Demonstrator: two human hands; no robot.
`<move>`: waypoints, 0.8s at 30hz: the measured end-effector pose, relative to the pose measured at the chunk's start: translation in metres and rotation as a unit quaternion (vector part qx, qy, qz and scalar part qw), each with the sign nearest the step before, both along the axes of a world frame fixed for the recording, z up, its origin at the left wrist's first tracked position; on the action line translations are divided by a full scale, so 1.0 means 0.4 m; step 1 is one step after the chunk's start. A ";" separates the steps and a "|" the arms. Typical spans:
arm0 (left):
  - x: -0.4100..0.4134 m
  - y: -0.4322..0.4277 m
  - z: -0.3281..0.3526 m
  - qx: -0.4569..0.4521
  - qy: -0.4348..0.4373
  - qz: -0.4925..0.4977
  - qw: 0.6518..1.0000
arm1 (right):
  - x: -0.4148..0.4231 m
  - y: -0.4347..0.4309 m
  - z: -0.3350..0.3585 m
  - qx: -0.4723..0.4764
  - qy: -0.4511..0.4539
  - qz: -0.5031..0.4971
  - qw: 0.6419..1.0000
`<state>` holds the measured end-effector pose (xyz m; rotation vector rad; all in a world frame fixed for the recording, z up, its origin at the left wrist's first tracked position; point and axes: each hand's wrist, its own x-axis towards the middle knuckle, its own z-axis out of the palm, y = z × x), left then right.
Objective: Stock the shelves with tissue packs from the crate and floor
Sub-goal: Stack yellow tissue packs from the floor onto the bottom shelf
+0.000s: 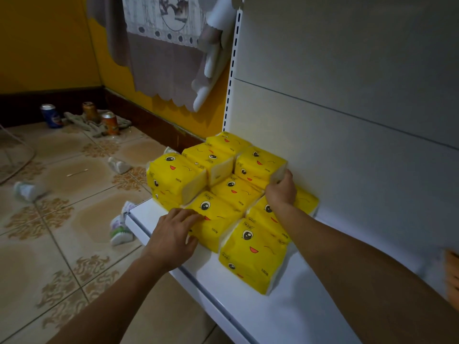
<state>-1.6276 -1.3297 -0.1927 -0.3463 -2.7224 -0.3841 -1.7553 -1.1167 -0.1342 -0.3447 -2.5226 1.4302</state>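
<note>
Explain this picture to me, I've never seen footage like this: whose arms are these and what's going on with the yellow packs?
There is no machine here: one camera worn on a person's head looks down at their own bare arms. Yellow tissue packs with cartoon faces sit stacked on a white shelf. The left hand rests on a front pack; the right hand grips the end of an upper pack by the back panel. Drink cans stand on the tiled floor.
</note>
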 end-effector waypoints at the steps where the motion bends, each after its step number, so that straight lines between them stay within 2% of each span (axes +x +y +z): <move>1: 0.002 -0.002 0.000 0.000 0.003 -0.002 1.000 | -0.002 -0.004 -0.001 0.024 0.008 -0.004 1.000; 5: 0.014 -0.014 0.010 0.010 0.007 -0.001 1.000 | 0.000 -0.020 -0.006 0.170 0.007 -0.015 0.985; 8: 0.034 -0.037 0.023 -0.002 -0.006 0.029 1.000 | 0.009 -0.048 0.004 0.305 0.061 0.067 0.948; 10: 0.051 -0.062 0.028 -0.007 -0.014 0.049 0.999 | 0.016 -0.087 0.018 0.362 0.107 0.124 0.918; 14: 0.108 -0.138 0.033 -0.021 -0.031 0.091 0.995 | 0.061 -0.217 0.041 0.357 0.147 0.183 0.904; 19: 0.220 -0.259 0.030 0.002 -0.072 0.174 0.982 | 0.155 -0.409 0.047 0.338 0.201 0.283 0.875; 24: 0.394 -0.403 0.006 -0.036 -0.138 0.264 0.954 | 0.261 -0.586 0.038 0.359 0.244 0.334 0.836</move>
